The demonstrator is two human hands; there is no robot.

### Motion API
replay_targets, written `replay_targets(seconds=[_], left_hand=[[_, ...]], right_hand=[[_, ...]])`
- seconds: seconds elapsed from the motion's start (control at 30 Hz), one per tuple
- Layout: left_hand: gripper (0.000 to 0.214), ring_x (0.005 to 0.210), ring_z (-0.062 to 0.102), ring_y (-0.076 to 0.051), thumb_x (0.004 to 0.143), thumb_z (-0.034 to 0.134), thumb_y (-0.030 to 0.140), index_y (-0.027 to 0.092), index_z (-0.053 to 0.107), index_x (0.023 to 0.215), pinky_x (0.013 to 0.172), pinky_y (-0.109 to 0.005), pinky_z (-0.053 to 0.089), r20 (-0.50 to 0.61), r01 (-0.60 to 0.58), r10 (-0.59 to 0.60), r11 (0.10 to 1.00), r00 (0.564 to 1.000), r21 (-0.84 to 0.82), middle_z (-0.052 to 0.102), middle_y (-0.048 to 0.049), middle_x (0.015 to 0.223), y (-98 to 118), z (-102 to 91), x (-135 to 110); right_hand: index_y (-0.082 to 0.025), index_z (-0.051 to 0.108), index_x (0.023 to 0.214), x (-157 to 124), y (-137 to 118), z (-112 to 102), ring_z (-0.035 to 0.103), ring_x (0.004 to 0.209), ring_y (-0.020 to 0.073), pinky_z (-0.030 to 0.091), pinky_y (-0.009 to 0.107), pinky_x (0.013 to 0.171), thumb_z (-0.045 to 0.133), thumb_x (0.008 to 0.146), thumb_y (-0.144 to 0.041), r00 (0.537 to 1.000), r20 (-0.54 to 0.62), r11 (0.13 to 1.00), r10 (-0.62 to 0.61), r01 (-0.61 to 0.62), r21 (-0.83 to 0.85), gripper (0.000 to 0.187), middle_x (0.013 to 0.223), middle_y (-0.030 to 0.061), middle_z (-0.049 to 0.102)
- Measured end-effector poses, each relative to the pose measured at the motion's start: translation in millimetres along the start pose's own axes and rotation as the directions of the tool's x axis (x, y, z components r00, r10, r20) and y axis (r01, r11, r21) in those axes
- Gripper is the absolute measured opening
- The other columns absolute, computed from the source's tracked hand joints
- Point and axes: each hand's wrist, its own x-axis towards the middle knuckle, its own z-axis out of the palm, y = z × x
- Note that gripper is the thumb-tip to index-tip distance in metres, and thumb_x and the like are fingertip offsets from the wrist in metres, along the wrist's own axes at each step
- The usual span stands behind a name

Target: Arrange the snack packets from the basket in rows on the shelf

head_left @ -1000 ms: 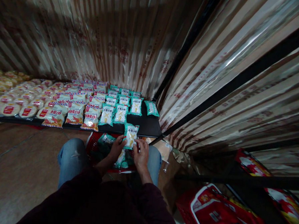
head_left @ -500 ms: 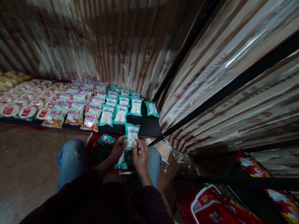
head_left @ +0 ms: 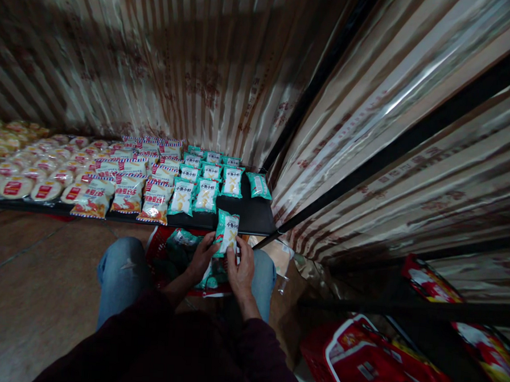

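Note:
Between my two hands is a small teal and white snack bag (head_left: 226,234), held upright at the front edge of the black shelf (head_left: 254,212). My left hand (head_left: 202,259) closes on its left side. My right hand (head_left: 241,265) grips its lower right side, the thumb across the front. Below, between my knees, a red basket (head_left: 153,248) holds more teal bags (head_left: 184,237), partly hidden by my hands and forearms. Matching teal bags (head_left: 206,195) stand in rows on the shelf ahead, and a single one (head_left: 259,186) leans at the right end.
Left along the shelf are red-and-white snack bags (head_left: 128,192), then round packaged cakes (head_left: 47,190) and yellow packs (head_left: 16,128). Black frame bars (head_left: 336,181) slant down on the right before a striped curtain (head_left: 369,134). A red bag (head_left: 357,356) lies at lower right.
The teal snack bag has turned a little to its right and shifted slightly right in my hands. My left hand has followed it; the shelf goods are unchanged.

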Motion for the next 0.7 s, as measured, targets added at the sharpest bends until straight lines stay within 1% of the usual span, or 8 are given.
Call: replay_targets(seconds=[0.13, 0.23, 0.3, 0.33, 0.4, 0.47, 0.53, 0.7], left_hand=[[0.048, 0.097, 0.059, -0.022, 0.073, 0.062, 0.046, 0.017, 0.056, 0.112, 0.085, -0.032, 0.045, -0.01, -0.025, 0.025, 0.997, 1.0, 0.075, 0.063, -0.0071, 0.111, 3, 0.3, -2], [0.05, 0.077, 0.058, -0.017, 0.077, 0.056, 0.051, 0.018, 0.056, 0.115, 0.071, -0.029, 0.046, -0.007, -0.019, 0.02, 0.985, 1.0, 0.171, 0.063, -0.0065, 0.106, 6, 0.3, -3], [0.051, 0.067, 0.054, -0.014, 0.079, 0.054, 0.051, 0.018, 0.056, 0.117, 0.066, -0.028, 0.045, 0.003, -0.032, 0.032, 0.972, 0.999, 0.234, 0.063, -0.0057, 0.102, 8, 0.7, -5], [0.05, 0.067, 0.053, -0.014, 0.079, 0.053, 0.051, 0.019, 0.057, 0.117, 0.066, -0.028, 0.045, 0.012, -0.054, 0.053, 0.962, 0.999, 0.269, 0.062, -0.0057, 0.102, 9, 1.2, -5], [0.046, 0.078, 0.055, -0.017, 0.081, 0.052, 0.049, 0.021, 0.059, 0.116, 0.071, -0.029, 0.046, 0.033, -0.138, 0.135, 0.926, 0.99, 0.351, 0.06, -0.0067, 0.107, 11, 2.7, -6], [0.04, 0.092, 0.055, -0.02, 0.083, 0.05, 0.046, 0.022, 0.061, 0.113, 0.079, -0.031, 0.046, 0.058, -0.243, 0.243, 0.86, 0.968, 0.449, 0.057, -0.0076, 0.111, 11, 4.7, -7], [0.035, 0.099, 0.053, -0.02, 0.086, 0.047, 0.041, 0.023, 0.061, 0.113, 0.085, -0.033, 0.045, 0.094, -0.334, 0.339, 0.77, 0.936, 0.544, 0.054, -0.008, 0.113, 12, 6.6, -8], [0.033, 0.107, 0.05, -0.022, 0.087, 0.046, 0.03, 0.024, 0.058, 0.117, 0.094, -0.04, 0.041, 0.227, -0.471, 0.482, 0.479, 0.846, 0.741, 0.053, -0.0089, 0.114, 11, 8.4, -12]], right_hand=[[-0.023, 0.056, 0.118, 0, -4, -3, 0.05, 0.111, 0.0255, 0.037, 0.047, 0.099, 0.052, 0.084, -0.04, 0.999, -0.002, 0.996, 0.052, -0.052, 0.079, 0.038, 0.116, 0.0099, 0.057], [-0.022, 0.053, 0.121, -1, -5, -5, 0.05, 0.112, 0.0256, 0.037, 0.046, 0.099, 0.051, 0.085, -0.04, 0.996, 0.011, 0.988, 0.093, -0.093, 0.121, 0.041, 0.12, 0.0105, 0.057], [-0.022, 0.051, 0.123, -1, -5, -7, 0.051, 0.113, 0.0255, 0.036, 0.045, 0.1, 0.052, 0.084, -0.041, 0.992, 0.028, 0.979, 0.119, -0.122, 0.161, 0.043, 0.123, 0.0099, 0.056], [-0.022, 0.051, 0.124, -1, -5, -7, 0.051, 0.114, 0.0252, 0.036, 0.044, 0.101, 0.053, 0.084, -0.041, 0.99, 0.041, 0.972, 0.133, -0.138, 0.19, 0.044, 0.124, 0.0092, 0.056], [-0.024, 0.049, 0.126, -1, -4, -8, 0.049, 0.117, 0.0244, 0.035, 0.042, 0.103, 0.055, 0.083, -0.041, 0.985, 0.07, 0.947, 0.156, -0.169, 0.272, 0.047, 0.126, 0.0073, 0.055], [-0.025, 0.048, 0.128, -1, -2, -8, 0.047, 0.121, 0.0234, 0.033, 0.041, 0.105, 0.056, 0.082, -0.042, 0.977, 0.111, 0.907, 0.18, -0.208, 0.367, 0.049, 0.129, 0.0055, 0.053], [-0.025, 0.049, 0.127, -1, -1, -8, 0.045, 0.123, 0.0225, 0.032, 0.039, 0.107, 0.058, 0.081, -0.042, 0.967, 0.159, 0.858, 0.201, -0.252, 0.448, 0.049, 0.129, 0.0043, 0.053], [-0.026, 0.052, 0.123, -1, -1, -4, 0.051, 0.117, 0.0195, 0.035, 0.036, 0.104, 0.063, 0.08, -0.038, 0.944, 0.239, 0.758, 0.227, -0.325, 0.566, 0.046, 0.124, 0.0031, 0.057]])
